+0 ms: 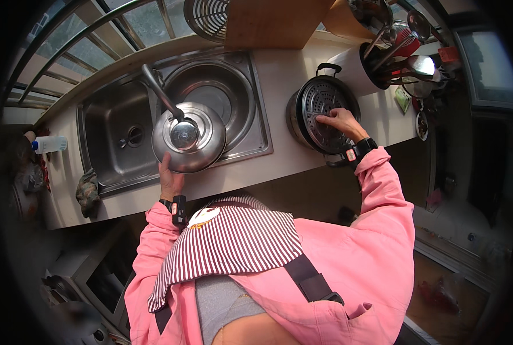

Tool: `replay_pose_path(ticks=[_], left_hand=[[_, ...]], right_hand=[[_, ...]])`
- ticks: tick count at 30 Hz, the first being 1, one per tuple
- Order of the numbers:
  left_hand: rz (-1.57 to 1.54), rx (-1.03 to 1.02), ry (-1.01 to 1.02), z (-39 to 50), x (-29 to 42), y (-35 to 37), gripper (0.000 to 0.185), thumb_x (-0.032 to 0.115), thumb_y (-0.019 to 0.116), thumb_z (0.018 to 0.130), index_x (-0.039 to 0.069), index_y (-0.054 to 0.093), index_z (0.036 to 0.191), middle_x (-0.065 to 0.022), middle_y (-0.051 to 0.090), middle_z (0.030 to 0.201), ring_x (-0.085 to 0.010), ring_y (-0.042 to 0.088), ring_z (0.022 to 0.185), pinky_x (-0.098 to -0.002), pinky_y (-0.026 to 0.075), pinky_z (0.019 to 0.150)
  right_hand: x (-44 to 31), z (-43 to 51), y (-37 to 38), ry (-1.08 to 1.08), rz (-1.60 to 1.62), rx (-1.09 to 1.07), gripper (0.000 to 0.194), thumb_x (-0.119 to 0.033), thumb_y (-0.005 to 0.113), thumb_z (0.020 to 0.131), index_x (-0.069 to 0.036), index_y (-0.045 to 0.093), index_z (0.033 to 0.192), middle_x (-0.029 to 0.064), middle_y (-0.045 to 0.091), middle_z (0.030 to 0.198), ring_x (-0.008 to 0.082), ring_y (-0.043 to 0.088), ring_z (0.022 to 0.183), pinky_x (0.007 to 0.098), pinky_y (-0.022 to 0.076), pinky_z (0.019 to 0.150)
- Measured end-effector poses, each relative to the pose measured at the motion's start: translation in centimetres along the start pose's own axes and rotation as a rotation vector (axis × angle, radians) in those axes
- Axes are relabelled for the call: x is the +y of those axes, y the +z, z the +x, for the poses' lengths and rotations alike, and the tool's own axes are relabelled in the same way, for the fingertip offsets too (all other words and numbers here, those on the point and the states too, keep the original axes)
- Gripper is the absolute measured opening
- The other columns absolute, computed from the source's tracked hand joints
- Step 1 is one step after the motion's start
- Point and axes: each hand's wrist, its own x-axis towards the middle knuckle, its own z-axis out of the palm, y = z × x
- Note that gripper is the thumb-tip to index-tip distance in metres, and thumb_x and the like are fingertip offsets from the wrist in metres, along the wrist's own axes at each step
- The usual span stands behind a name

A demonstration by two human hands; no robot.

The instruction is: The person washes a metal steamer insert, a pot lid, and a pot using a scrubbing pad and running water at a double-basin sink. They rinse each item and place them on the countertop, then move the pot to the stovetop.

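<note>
A round stainless steel lid (204, 142) with a knob is tilted over the front of the sink, under the faucet (159, 90). My left hand (170, 177) grips its lower left rim; the fingers are mostly hidden beneath it. To the right, a steel pot (295, 123) with dark handles stands on the counter and holds a perforated steamer tray (321, 97). My right hand (342, 123) is over the tray, thumb and fingers pinched together at its middle; whether they grip a part of it is hard to tell. A large steel basin (243, 95) sits in the right sink bowl.
A white utensil holder (351, 71) with ladles and spatulas stands behind the pot. A wooden board (273, 21) rises behind the sink. On the left are a capped plastic bottle (51, 144) and a cloth (87, 194) draped over the counter's front edge.
</note>
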Motion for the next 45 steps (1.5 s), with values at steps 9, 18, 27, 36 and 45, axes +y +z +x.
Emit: replay_pose_path(ticks=[9, 18, 27, 36, 45], left_hand=[[-0.102, -0.097, -0.303, 1.3, -8.2, 3.7, 0.039, 0.027, 0.062, 0.097, 0.007, 0.056, 0.13, -0.006, 0.059, 0.132, -0.0225, 0.055, 0.121, -0.044, 0.043, 0.105], [-0.036, -0.09, -0.392, 0.2, -8.3, 12.4, 0.043, 0.029, 0.065, 0.096, 0.01, 0.053, 0.132, -0.0048, 0.06, 0.13, -0.0225, 0.058, 0.117, -0.0428, 0.049, 0.096], [-0.077, -0.056, -0.372, 0.4, -7.6, 11.7, 0.042, 0.028, 0.066, 0.095, 0.009, 0.054, 0.131, -0.0061, 0.061, 0.129, -0.0253, 0.057, 0.12, -0.0469, 0.047, 0.101], [-0.192, -0.119, -0.248, 0.2, -7.6, 6.1, 0.043, 0.023, 0.07, 0.09, 0.007, 0.058, 0.128, -0.0052, 0.063, 0.129, -0.0223, 0.058, 0.119, -0.0431, 0.044, 0.105], [0.238, -0.226, 0.178, -1.8, -5.4, 3.6, 0.051, 0.018, 0.062, 0.097, 0.009, 0.04, 0.142, -0.0071, 0.055, 0.133, -0.0235, 0.059, 0.116, -0.0397, 0.047, 0.101]], right_hand=[[-0.2, 0.5, 0.3, -0.005, -0.272, -0.022, 0.065, -0.059, 0.079, 0.072, 0.004, 0.071, 0.083, 0.0131, 0.069, 0.074, 0.0212, 0.067, 0.069, 0.0339, 0.052, 0.063], [1.1, 2.3, 2.6, -0.116, -0.203, 0.015, 0.065, -0.055, 0.077, 0.071, 0.008, 0.072, 0.087, 0.0263, 0.07, 0.088, 0.0374, 0.07, 0.084, 0.0415, 0.0536, 0.078], [1.4, 2.4, 3.4, -0.193, -0.228, -0.005, 0.055, -0.044, 0.075, 0.079, 0.008, 0.071, 0.096, 0.0261, 0.07, 0.091, 0.0378, 0.069, 0.087, 0.0416, 0.0531, 0.078], [-12.8, -6.6, 3.3, -0.67, 0.418, -0.246, 0.049, -0.027, 0.068, 0.093, -0.001, 0.058, 0.133, 0.014, 0.062, 0.126, 0.0199, 0.061, 0.11, 0.0317, 0.0491, 0.094], [-31.8, -8.2, 23.8, -0.77, 0.501, -0.263, 0.092, -0.06, 0.044, 0.098, 0.009, 0.015, 0.152, 0.0331, 0.015, 0.158, 0.0387, 0.013, 0.15, 0.0404, 0.0135, 0.122]])
